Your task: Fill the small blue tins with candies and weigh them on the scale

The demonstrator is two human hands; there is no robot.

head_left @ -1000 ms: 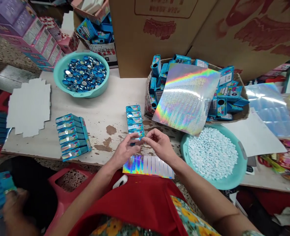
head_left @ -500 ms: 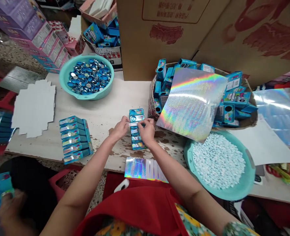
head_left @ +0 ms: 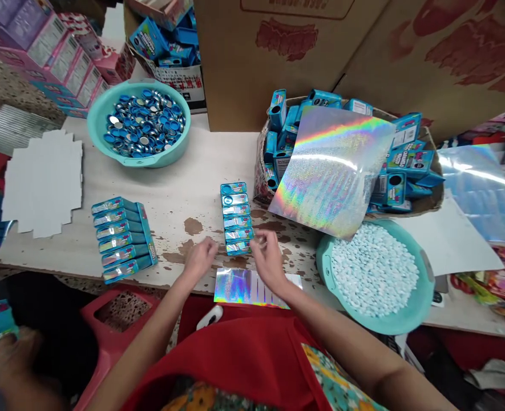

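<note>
A column of small blue boxes (head_left: pixel 237 222) lies on the table between my hands, with shiny strips across most of their faces. My left hand (head_left: pixel 200 261) is off their lower left side, its fingers curled together and nothing visible in them. Beside the lower right boxes is my right hand (head_left: pixel 270 261), its thumb and fingers bent but apart; motion blurs the fingertips. Below both hands, at the table's front edge, a holographic sticker sheet (head_left: pixel 233 285) has pale gaps where strips are gone. To the left, another row of blue boxes (head_left: pixel 121 237) leans together.
A teal basin (head_left: pixel 96 128) of blue-and-silver caps stands at the back left; another basin (head_left: pixel 427 291) holds pale blue pellets. A holographic sheet (head_left: pixel 333 171) covers part of a carton of blue boxes. Another person's hand (head_left: pixel 16 359) holds blue boxes at lower left.
Both hands have left the middle boxes and come toward me, apart from each other. A shiny strip now lies on the box where they were working. The view has shifted slightly.
</note>
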